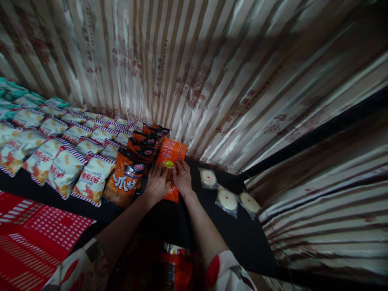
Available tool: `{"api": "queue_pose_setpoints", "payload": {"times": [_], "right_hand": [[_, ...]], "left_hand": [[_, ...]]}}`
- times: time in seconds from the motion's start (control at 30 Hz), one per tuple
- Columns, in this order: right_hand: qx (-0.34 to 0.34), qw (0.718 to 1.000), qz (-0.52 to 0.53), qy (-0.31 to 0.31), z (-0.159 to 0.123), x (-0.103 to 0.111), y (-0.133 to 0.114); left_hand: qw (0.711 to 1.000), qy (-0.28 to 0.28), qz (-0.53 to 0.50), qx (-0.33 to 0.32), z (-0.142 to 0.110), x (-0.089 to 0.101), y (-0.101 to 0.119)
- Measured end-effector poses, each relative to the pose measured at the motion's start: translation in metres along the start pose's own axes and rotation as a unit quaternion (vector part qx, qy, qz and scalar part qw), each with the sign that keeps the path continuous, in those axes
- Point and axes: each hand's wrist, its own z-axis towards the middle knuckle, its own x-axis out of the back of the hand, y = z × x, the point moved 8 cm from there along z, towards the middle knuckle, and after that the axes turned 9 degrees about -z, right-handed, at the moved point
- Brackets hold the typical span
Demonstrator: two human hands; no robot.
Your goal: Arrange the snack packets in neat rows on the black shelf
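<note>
Several flat orange packets (173,148) lie overlapped in a column on the black-covered table. On their left edge rests my left hand (157,184), fingers stretched out over the packets. My right hand (183,178) touches the right side of the same packets, its fingers extended and slightly bent. Neither hand is wrapped round anything. Immediately left of my left hand stands a brown-and-black snack bag (125,184), the front one of a row. The lower packets are partly hidden by my hands.
Rows of white snack bags (93,178) fill the left, with green bags (12,89) beyond. Round pale items in clear wrappers (226,201) lie to the right. A red plastic basket (57,226) is at lower left. Striped printed curtain (194,72) hangs behind the table.
</note>
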Motion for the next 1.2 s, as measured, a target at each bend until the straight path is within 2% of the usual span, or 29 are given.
{"api": "queue_pose_setpoints", "payload": {"times": [1.2], "right_hand": [[0.015,1.000,0.007,-0.003,-0.014,0.009,-0.008]], "left_hand": [[0.999,0.021,0.007,-0.024,-0.008,0.014,0.007]]}}
